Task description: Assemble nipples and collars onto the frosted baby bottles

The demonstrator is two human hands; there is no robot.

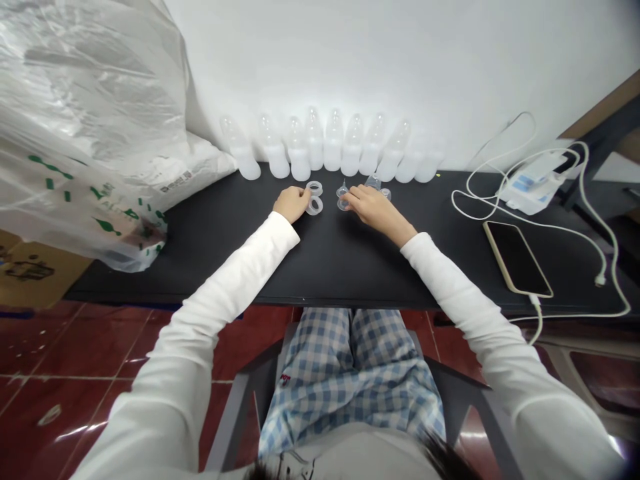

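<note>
On the black table, my left hand [293,203] has its fingers closed at the edge of translucent rings [315,205]; whether it grips one is hard to tell. To the right, my right hand [371,205] pinches at small clear nipple-shaped pieces [343,202], its fingertips closed on the nearest one. Another clear nipple piece [373,181] lies just behind that hand, partly hidden by it. Along the wall stands a row of several white bottles [333,147] with clear domed tops.
White plastic bags [125,220] and a cardboard box [40,270] are at the left. At the right, a phone [519,259] lies by white cables and a power strip [535,181]. The table's front edge [340,303] runs above my lap.
</note>
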